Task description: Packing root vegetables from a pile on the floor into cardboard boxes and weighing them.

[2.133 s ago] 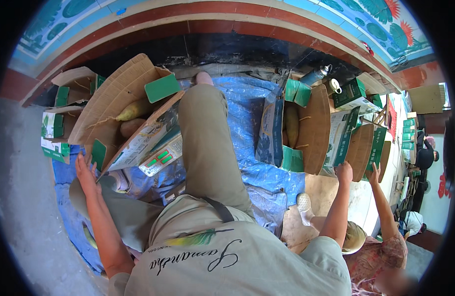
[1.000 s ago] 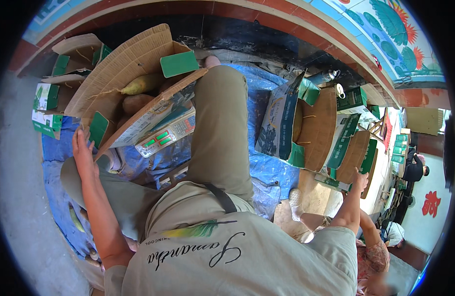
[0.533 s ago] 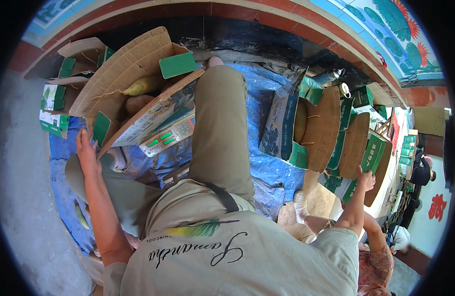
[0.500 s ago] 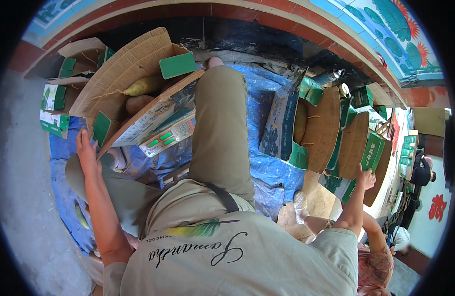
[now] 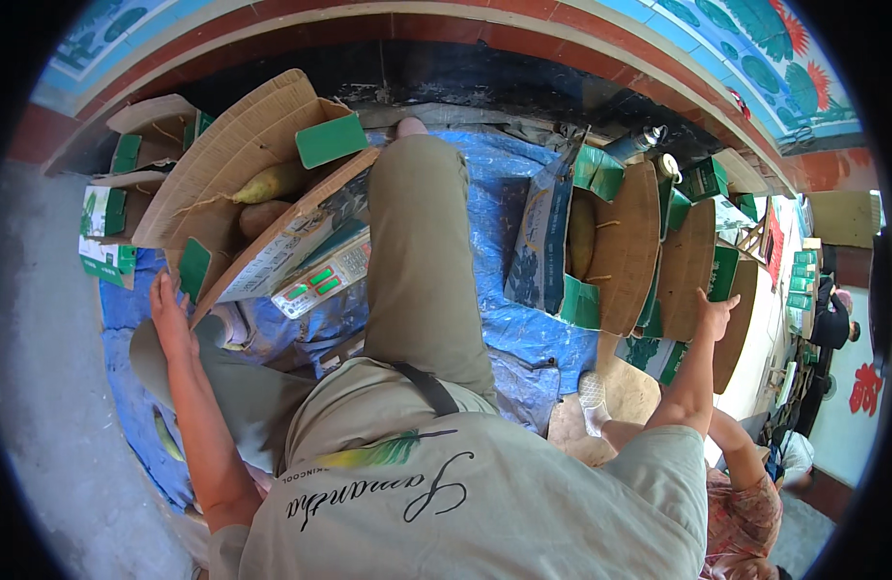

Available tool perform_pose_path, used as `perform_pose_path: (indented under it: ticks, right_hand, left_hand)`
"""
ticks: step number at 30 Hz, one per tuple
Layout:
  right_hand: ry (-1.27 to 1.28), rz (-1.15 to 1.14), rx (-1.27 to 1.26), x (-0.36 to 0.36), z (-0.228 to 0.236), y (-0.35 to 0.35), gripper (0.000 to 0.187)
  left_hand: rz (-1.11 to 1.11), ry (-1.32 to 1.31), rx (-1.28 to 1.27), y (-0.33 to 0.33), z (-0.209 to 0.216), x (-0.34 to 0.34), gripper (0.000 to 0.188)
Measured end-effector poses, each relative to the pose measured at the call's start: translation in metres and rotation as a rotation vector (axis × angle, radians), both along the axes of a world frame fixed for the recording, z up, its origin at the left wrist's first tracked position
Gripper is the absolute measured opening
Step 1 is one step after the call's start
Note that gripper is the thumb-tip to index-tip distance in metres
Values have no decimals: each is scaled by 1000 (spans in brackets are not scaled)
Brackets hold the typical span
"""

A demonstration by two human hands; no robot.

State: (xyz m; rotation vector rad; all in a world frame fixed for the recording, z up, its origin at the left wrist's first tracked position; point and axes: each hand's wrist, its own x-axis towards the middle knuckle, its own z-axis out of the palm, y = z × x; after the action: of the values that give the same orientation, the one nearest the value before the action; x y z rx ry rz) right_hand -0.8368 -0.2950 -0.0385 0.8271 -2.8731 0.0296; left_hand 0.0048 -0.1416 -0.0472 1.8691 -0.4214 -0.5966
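My left hand [image 5: 173,314] is open beside a large opened cardboard carton [image 5: 262,116], close to its green end flap [image 5: 194,268]. A pale green, elongated root vegetable [image 5: 272,182] and a brownish one [image 5: 263,218] lie in that carton. On the right, my right hand [image 5: 715,315] is open, fingers apart, over the raised brown flap [image 5: 688,275] of another carton, near its green flap [image 5: 723,274]. I cannot tell whether it touches the cardboard. Nearer the middle stands a dark blue carton [image 5: 535,237] with a vegetable [image 5: 581,237] inside.
A digital scale [image 5: 325,280] is next to the left carton, above a blue tarp [image 5: 513,338]. Smaller cartons [image 5: 107,213] stand at far left. A metal flask [image 5: 639,143] is by the wall. Another person [image 5: 743,512] is close at my right; someone in dark clothes [image 5: 833,319] is farther off.
My right hand has let go of the long green panel, and its fingers have spread. That panel no longer stands up along the right carton. My left hand stays near the left carton's flap.
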Motion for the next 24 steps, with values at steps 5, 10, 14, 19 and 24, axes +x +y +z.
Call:
perform_pose_path:
  ticks: [5,10,14,19,24]
  right_hand:
    - [-112,269,271,1,-45,-24,47]
    - [244,835,428,-77,-98,-6,24]
    - [-297,438,-21,-31,-93,-13,33]
    - [-282,605,-92,2,-25,-69,32]
    - [-366,785,-153,61,2,-96,32]
  left_hand:
    - [28,-29,-21,0,1,-3,49]
    - [37,-284,84,-10,-17,-5,46]
    - [59,-358,89,1,8,-27,40]
    - [36,-312,-73,-7,-10,-25,39]
    - [24,-229,-122,-15,-8,-31,39]
